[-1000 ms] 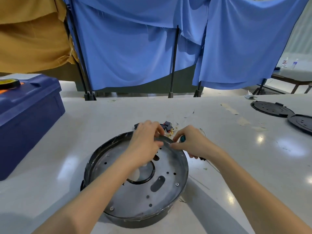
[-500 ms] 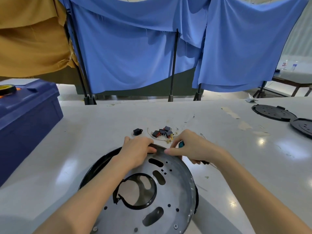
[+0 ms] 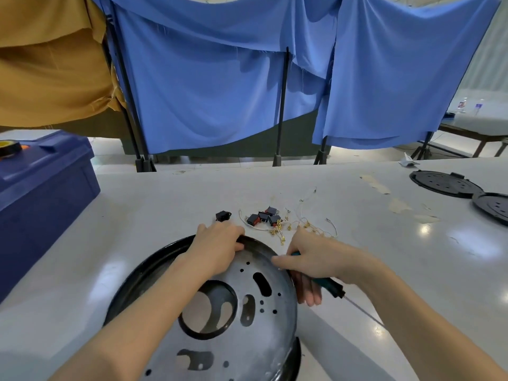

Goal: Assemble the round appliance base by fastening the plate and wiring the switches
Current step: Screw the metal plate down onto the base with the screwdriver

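Base (image 3: 149, 269) on tabletop (image 3: 137, 215), far rim gripped by left hand (image 3: 217, 248), fingers curled over. Plate (image 3: 264, 323) judged stiff, light, slick; best held at edge. Right edge pinched by right hand (image 3: 321, 259), screwdriver (image 3: 328, 285) tucked under fingers

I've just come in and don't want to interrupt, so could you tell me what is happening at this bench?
A person is working on the round base, which carries a perforated metal plate. The left hand grips its far rim; the right hand holds a screwdriver and touches the rim with its thumb. The switches and loose wires lie on the table beyond, not yet fitted.
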`<state>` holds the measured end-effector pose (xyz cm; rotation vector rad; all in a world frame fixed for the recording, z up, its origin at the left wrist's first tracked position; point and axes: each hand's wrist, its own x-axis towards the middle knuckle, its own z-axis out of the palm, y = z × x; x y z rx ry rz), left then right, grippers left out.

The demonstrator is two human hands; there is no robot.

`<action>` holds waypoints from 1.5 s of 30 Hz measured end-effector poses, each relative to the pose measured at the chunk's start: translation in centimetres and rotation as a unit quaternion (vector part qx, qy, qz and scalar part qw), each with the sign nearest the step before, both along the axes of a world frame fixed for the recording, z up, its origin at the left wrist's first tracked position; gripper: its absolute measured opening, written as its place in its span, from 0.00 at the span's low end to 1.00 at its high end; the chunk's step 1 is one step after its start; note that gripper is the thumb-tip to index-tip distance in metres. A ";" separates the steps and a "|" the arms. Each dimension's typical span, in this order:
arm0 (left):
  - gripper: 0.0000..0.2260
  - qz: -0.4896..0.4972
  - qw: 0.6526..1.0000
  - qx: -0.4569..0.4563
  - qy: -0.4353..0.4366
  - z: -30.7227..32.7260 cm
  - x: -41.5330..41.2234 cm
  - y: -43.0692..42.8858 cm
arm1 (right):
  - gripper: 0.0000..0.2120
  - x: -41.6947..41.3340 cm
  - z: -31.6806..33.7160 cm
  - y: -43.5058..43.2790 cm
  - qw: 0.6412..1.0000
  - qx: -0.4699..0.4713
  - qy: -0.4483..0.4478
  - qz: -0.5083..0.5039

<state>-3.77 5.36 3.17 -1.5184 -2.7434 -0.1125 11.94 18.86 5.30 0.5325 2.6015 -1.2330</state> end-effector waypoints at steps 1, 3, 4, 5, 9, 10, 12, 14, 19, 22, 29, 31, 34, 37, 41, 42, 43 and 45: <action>0.06 -0.014 1.000 0.010 0.009 -0.1 0.2 0.0 | 0.24 0.0 0.1 0.6 1.000 -0.012 0.008 -0.005; 0.06 -0.028 0.999 0.036 0.022 -0.4 0.3 -0.1 | 0.21 -0.2 0.2 2.6 0.995 0.023 0.067 -0.073; 0.07 -0.030 0.998 0.045 0.022 -0.5 0.3 -0.2 | 0.17 -0.3 0.0 3.9 0.987 0.056 0.096 -0.118; 0.08 -0.031 0.998 0.052 0.020 -0.6 0.1 -0.2 | 0.13 -0.3 -0.3 5.1 0.977 0.080 0.114 -0.159; 0.09 -0.043 0.997 0.057 0.020 -0.8 -0.3 0.1 | 0.02 -0.3 -2.0 8.2 0.956 0.146 0.080 -0.241; 0.09 -0.045 0.997 0.059 0.018 -0.8 -0.5 0.2 | 0.02 -0.3 -2.3 8.6 0.951 0.166 0.066 -0.252; 0.11 -0.049 0.997 0.066 0.010 -0.9 -0.7 0.5 | 0.04 -0.3 -2.8 9.3 0.942 0.193 0.053 -0.268; 0.12 -0.055 0.996 0.070 0.012 -1.1 -0.9 0.8 | 0.05 -0.4 -3.3 9.9 0.938 0.205 0.056 -0.274; 0.14 -0.057 0.995 0.078 0.008 -1.7 -1.3 1.3 | 0.04 -1.5 -4.3 10.2 0.931 0.238 0.069 -0.269; 0.16 -0.059 0.994 0.087 0.006 -1.7 -1.3 1.4 | 0.04 -2.3 -4.9 9.8 0.929 0.255 0.063 -0.262; 0.17 -0.058 0.994 0.092 0.020 -2.0 -1.6 1.6 | 0.02 -3.4 -5.5 9.7 0.924 0.294 0.037 -0.240; 0.13 -0.063 0.994 0.089 0.019 -2.0 -1.5 1.7 | 0.03 -3.3 -5.3 9.7 0.932 0.282 0.031 -0.227; 0.08 -0.063 0.994 0.087 0.021 -1.9 -1.2 1.6 | 0.03 -2.8 -4.7 9.6 0.938 0.265 0.032 -0.219; 0.06 -0.059 0.994 0.085 0.041 -1.4 -0.8 1.2 | 0.05 -2.2 -3.4 8.9 0.952 0.200 0.079 -0.219; 0.16 -0.073 0.986 0.112 0.098 -0.8 0.5 0.9 | 0.04 -1.4 -1.2 6.3 0.963 0.035 0.181 -0.196; 0.15 -0.078 0.981 0.132 0.123 -0.5 1.3 0.7 | 0.04 -1.2 -0.8 5.5 0.964 0.002 0.192 -0.186; 0.15 -0.081 0.977 0.138 0.139 -0.1 2.1 0.6 | 0.04 -1.1 -0.6 4.8 0.964 -0.027 0.198 -0.176; 0.24 -0.090 0.985 0.120 0.081 0.7 3.6 0.1 | 0.04 -0.8 -0.6 3.7 0.964 -0.072 0.198 -0.161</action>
